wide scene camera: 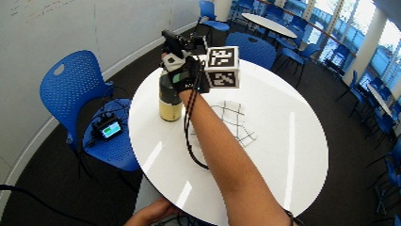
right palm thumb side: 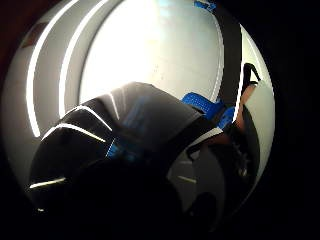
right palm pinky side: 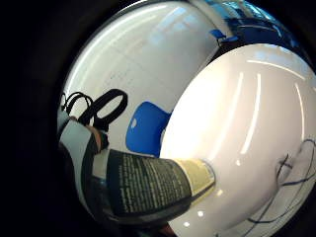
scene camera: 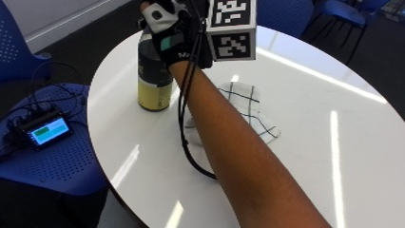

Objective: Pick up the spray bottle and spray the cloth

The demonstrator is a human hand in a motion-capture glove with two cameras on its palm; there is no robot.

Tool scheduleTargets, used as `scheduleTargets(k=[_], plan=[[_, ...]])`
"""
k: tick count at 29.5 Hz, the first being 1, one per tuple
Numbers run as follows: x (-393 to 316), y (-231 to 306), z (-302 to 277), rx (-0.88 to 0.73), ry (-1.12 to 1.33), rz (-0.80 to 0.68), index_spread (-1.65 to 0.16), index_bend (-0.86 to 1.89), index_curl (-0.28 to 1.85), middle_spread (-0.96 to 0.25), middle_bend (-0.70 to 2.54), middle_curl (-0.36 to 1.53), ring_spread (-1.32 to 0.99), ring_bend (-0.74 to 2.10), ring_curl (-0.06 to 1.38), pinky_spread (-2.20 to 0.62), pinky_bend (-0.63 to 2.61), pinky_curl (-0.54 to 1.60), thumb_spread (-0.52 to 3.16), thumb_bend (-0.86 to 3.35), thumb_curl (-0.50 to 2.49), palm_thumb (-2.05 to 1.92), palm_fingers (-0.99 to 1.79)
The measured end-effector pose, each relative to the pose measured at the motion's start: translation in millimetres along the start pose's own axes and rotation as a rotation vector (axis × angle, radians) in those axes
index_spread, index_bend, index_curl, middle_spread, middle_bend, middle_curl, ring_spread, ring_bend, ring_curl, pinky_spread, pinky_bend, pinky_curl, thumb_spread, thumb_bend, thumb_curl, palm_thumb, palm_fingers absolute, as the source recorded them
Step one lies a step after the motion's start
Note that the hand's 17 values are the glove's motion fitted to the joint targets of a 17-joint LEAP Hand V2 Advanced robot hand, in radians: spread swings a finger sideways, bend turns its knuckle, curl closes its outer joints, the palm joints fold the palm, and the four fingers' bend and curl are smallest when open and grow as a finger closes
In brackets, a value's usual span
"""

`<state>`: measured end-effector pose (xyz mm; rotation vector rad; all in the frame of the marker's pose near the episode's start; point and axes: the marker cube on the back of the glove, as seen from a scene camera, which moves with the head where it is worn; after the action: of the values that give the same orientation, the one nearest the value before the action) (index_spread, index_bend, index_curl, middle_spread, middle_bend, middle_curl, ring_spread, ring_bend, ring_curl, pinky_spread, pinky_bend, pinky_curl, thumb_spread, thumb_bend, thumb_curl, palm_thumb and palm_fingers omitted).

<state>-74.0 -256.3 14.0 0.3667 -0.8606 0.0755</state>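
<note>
The spray bottle (right palm pinky side: pixel 148 185) carries a dark label with lines of small pale print, too fine to read. No other wording can be read.

Near the upper left of the outside view, the spray bottle (scene camera: pixel 154 80) is dark above with a pale yellow base. At centre, the cloth (scene camera: pixel 250 111) is white with thin dark grid lines, on a glossy white bench (scene camera: pixel 329 142). The glove on the right hand (scene camera: pixel 177 40) is black, and the chair (scene camera: pixel 47 161) at lower left is blue.

table (scene camera: pixel 329 95): glossy, smooth | cloth (scene camera: pixel 250 102): woven fabric | spray bottle (scene camera: pixel 155 85): printed label
</note>
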Motion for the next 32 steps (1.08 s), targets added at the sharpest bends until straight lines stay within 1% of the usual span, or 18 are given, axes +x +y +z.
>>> scheduleTargets(k=[13,16,19,20,21,23,24,26,28,30,32], plan=[[21,3,22,-0.07,0.004,0.072,-0.3,0.37,0.59,-0.24,0.6,0.49,-0.22,0.54,0.44,-0.25,0.39,0.38,0.36,-0.03,0.84,0.89,1.36],[33,9,27,-0.125,0.006,0.115,-0.3,0.36,0.59,-0.24,0.6,0.49,-0.22,0.54,0.44,-0.25,0.39,0.38,0.37,-0.03,0.84,0.89,1.35],[44,13,30,-0.202,0.011,0.154,-0.3,0.36,0.6,-0.24,0.59,0.49,-0.21,0.53,0.44,-0.21,0.34,0.37,0.39,-0.02,0.84,0.9,1.28],[47,15,29,-0.221,0.018,0.163,-0.3,0.36,0.6,-0.24,0.61,0.5,-0.21,0.53,0.43,-0.15,0.22,0.34,0.42,-0.03,0.83,0.9,1.11],[50,16,28,-0.234,0.028,0.17,-0.3,0.31,0.58,-0.24,0.6,0.49,-0.2,0.52,0.43,-0.1,0.19,0.34,0.45,-0.03,0.82,0.9,1.01],[56,18,24,-0.248,0.053,0.177,-0.3,0.23,0.57,-0.24,0.57,0.49,-0.19,0.52,0.44,-0.03,0.15,0.34,0.53,-0.05,0.8,0.87,0.87],[58,18,21,-0.249,0.066,0.177,-0.31,0.21,0.57,-0.23,0.57,0.49,-0.18,0.51,0.44,0.0,0.15,0.34,0.57,-0.06,0.78,0.85,0.84],[61,19,15,-0.244,0.099,0.17,-0.32,0.09,0.52,-0.22,0.56,0.48,-0.17,0.46,0.43,0.05,0.19,0.34,0.66,-0.08,0.74,0.77,0.67],[63,20,10,-0.234,0.142,0.156,-0.33,0.06,0.49,-0.2,0.52,0.47,-0.15,0.43,0.43,0.09,0.22,0.35,0.71,-0.08,0.71,0.72,0.54],[63,21,5,-0.232,0.196,0.141,-0.34,0.04,0.45,-0.16,0.42,0.44,-0.13,0.39,0.41,0.13,0.28,0.37,0.75,-0.08,0.67,0.67,0.35],[63,23,2,-0.244,0.262,0.129,-0.34,0.05,0.42,-0.13,0.38,0.42,-0.12,0.37,0.4,0.16,0.3,0.36,0.78,-0.07,0.64,0.65,0.28]])
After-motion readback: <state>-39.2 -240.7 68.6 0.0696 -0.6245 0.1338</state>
